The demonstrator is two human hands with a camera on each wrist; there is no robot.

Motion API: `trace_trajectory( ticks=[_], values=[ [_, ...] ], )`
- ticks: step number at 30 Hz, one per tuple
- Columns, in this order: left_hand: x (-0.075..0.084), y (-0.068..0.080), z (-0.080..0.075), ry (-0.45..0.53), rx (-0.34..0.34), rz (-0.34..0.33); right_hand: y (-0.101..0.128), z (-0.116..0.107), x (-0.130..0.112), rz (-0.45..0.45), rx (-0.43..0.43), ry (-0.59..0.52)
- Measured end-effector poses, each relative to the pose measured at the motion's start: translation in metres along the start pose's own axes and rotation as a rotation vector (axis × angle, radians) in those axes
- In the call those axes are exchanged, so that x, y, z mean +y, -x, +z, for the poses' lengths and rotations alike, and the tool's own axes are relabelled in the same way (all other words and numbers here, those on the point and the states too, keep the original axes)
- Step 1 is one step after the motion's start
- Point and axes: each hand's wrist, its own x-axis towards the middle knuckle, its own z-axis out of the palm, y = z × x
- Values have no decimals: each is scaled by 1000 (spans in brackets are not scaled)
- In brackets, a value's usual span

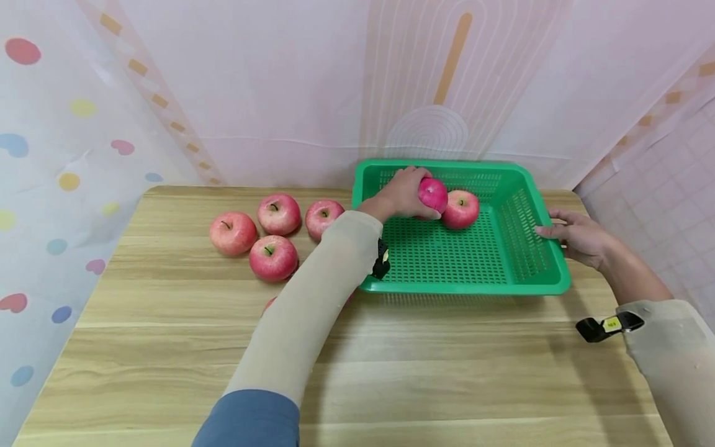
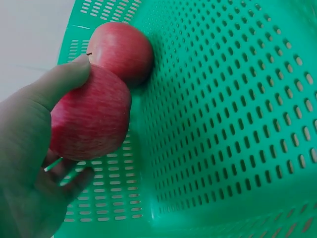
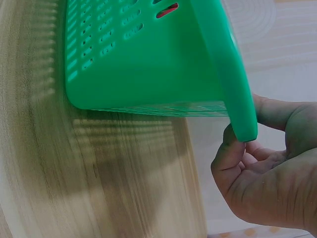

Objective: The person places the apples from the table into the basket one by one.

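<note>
My left hand (image 1: 404, 192) grips a red apple (image 1: 432, 195) inside the green plastic basket (image 1: 447, 289), toward its back left. In the left wrist view the thumb lies over the top of this apple (image 2: 94, 116) and the fingers curl beneath it. Right beside it, a second apple (image 2: 124, 52) sits in the basket; the head view shows this other apple (image 1: 461, 209) just to the right. My right hand (image 1: 581, 239) holds the basket's right rim, thumb on the inner side and fingers curled under the edge, as the right wrist view (image 3: 267, 163) shows.
Left of the basket, several apples stand on the wooden table (image 1: 167, 347), among them a front apple (image 1: 273, 258) and a leftmost apple (image 1: 233, 233). My left forearm passes over part of another apple (image 1: 269, 304). A patterned curtain (image 1: 279, 93) hangs behind the table.
</note>
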Motion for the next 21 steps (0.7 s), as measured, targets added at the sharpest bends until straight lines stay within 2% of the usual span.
trace_trajectory(
  ticks=[9, 14, 21],
  values=[
    [1, -2, 9, -39, -17, -22, 1, 0, 2, -7, -7, -28],
    [6, -3, 13, -121, -34, -58, 1, -1, 2, -1, -4, -30],
    [9, -4, 20, -148, -31, -79, 1, 0, 3, -4, -11, -42]
  ],
)
